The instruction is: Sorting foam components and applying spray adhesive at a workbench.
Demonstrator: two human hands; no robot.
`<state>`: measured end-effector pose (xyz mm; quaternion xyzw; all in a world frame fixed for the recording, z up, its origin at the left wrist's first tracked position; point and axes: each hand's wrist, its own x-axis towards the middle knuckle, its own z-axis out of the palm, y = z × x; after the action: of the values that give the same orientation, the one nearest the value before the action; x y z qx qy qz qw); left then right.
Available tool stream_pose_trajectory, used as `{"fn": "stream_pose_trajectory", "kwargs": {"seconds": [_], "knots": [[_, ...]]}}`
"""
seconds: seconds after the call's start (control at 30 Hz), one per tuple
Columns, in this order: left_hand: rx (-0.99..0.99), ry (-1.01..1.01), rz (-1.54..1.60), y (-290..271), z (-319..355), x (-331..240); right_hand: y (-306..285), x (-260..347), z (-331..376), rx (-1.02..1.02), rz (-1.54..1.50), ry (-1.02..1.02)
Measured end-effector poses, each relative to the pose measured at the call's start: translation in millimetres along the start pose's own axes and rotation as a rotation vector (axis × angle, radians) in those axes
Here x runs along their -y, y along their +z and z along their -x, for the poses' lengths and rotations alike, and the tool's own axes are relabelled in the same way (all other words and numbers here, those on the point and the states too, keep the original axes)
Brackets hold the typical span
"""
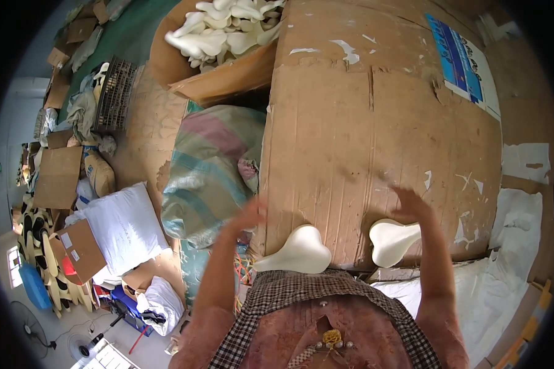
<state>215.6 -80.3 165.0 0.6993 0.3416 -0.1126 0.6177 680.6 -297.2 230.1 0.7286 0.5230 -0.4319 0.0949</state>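
Fingers (261, 215) of the left hand (246, 219) are loosely apart and grip nothing, at the left edge of the cardboard surface (326, 141); those of the right hand (411, 206) look spread and empty, though motion blurs their tips. Two cream saddle-shaped pads lie between the arms at the cardboard's near edge: the left pad (301, 249) points its narrow end left, the right pad (389, 241) points its own toward the right forearm (435, 264). Both are probably light, springy foam, not very slippery, easily dented; the sides of the broad end should suit a wide, gentle grasp. Neither shows writing. Farther off, a blue-and-white printed panel (465, 64) marks the cardboard, and a white sack (126, 224) bears faint lettering.
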Motion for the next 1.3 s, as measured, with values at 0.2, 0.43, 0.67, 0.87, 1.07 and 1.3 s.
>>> {"fn": "stream_pose_trajectory", "kwargs": {"seconds": [0.2,0.43,0.67,0.87,1.07,1.3], "knots": [[0.007,-0.227,-0.404,140,54,-52,117,-95,89,-0.193,0.273,0.362],[-0.298,-0.139,-0.277,134,63,-7,47,-53,67,0.006,0.186,0.063],[-0.405,0.2,-0.207,-99,34,-124,-165,83,-27,-0.515,0.187,-0.087],[-1.26,0.585,0.156,-234,90,-299,-254,202,-3,-1.129,-0.269,-0.601],[-0.94,0.385,0.217,-143,135,-148,-42,112,-32,-0.686,-0.55,-0.524],[-0.764,-0.628,1.048,43,162,176,205,131,22,-0.26,-0.532,-0.137]]}}
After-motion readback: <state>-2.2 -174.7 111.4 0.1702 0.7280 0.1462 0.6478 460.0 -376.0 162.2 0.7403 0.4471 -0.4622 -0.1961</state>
